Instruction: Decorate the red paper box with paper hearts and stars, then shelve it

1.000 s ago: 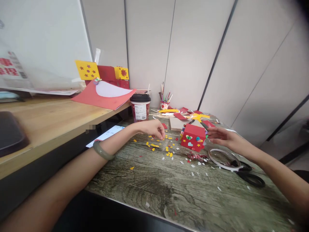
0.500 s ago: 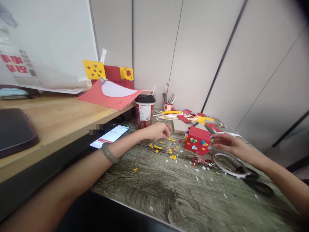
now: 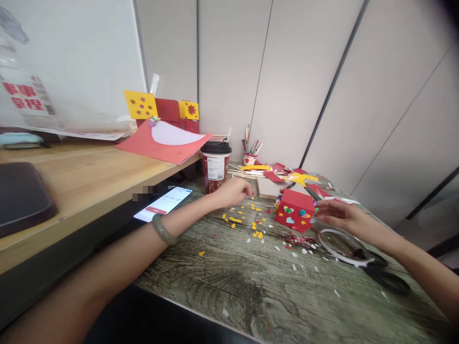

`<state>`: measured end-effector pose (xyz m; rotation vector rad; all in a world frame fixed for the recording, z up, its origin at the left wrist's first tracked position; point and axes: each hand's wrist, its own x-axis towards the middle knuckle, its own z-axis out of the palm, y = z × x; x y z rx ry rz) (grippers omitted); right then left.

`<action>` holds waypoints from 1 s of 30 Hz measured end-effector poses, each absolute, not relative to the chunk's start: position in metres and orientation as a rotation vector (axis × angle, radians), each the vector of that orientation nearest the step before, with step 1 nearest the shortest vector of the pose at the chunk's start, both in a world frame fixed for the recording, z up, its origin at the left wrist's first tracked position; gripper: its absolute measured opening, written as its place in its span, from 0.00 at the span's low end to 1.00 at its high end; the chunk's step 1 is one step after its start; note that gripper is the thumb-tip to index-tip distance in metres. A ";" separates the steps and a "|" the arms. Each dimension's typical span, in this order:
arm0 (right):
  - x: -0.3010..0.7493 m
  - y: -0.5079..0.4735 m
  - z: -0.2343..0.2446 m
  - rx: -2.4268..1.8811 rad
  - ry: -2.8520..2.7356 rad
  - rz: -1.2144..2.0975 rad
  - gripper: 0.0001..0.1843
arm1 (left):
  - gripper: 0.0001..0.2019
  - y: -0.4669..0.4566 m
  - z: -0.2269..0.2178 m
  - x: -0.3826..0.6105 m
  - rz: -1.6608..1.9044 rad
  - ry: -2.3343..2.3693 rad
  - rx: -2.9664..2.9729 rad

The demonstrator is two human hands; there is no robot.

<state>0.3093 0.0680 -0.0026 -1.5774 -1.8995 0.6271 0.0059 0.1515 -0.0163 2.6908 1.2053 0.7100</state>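
Note:
A red paper box (image 3: 296, 201) stands on the dark wood-grain table (image 3: 287, 296), its front decorated with yellow stars and coloured hearts. My right hand (image 3: 340, 215) reaches in from the right with fingers stretched out, the tips at the box's right side; I cannot tell whether they press on it. Left of the box, my left hand (image 3: 234, 192) is closed in a pinch just above the table. A bit of red shows by its fingertips, too small to name. Yellow paper cut-outs (image 3: 234, 220) lie scattered near this hand.
A lidded paper cup (image 3: 215, 167) stands behind my left hand, and a lit phone (image 3: 163, 204) lies beside that forearm. Tape roll (image 3: 344, 246) and scissors (image 3: 387, 277) rest under my right forearm. Paper sheets and a pen cup (image 3: 250, 157) are at the back. A wooden shelf (image 3: 89, 177) juts in from the left.
My left hand has shifted very slightly left, its fingers still pinched. The right hand stays by the box. The whole view has moved a little.

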 end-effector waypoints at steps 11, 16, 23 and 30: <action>0.321 0.076 -0.011 -1.503 -1.857 0.789 0.28 | 0.10 0.140 -0.025 0.016 0.521 0.946 2.952; 0.324 0.076 -0.014 -1.495 -1.885 0.777 0.26 | 0.10 0.136 -0.036 0.024 0.444 0.767 3.055; 0.323 0.075 -0.014 -1.481 -1.912 0.721 0.24 | 0.10 0.127 -0.036 0.029 0.408 0.724 3.212; 0.326 0.075 -0.015 -1.496 -1.939 0.749 0.23 | 0.10 0.119 -0.029 0.037 0.410 0.602 3.274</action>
